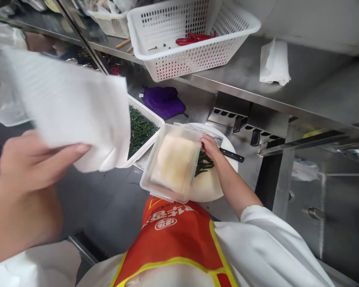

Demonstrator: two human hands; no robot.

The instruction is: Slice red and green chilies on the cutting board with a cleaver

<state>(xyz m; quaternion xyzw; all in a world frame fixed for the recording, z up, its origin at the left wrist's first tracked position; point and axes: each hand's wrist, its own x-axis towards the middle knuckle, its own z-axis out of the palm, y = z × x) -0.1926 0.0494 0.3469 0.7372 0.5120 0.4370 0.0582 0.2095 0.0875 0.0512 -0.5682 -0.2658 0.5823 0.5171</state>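
My left hand [32,163] is raised at the left, its thumb and fingers closed on a white sheet [74,107] that looks like a paper towel and is blurred by motion. My right hand [210,146] grips the right rim of a clear plastic container [149,181]. Inside that container lies a pale, whitish-yellow block [178,159]. Partly under the container is a round white cutting board [218,187] with cut green peppers [204,163] on it. A black-handled knife [231,154] rests across the board's right edge.
White basket of green peppers [140,129] beside the container; purple cloth [163,101] behind. On the shelf, a white basket [194,59] holds red peppers, with folded paper [274,61] farther right. Knife racks [224,115] hang below. A sink [305,199] lies right; someone's sleeve [6,36] shows upper left.
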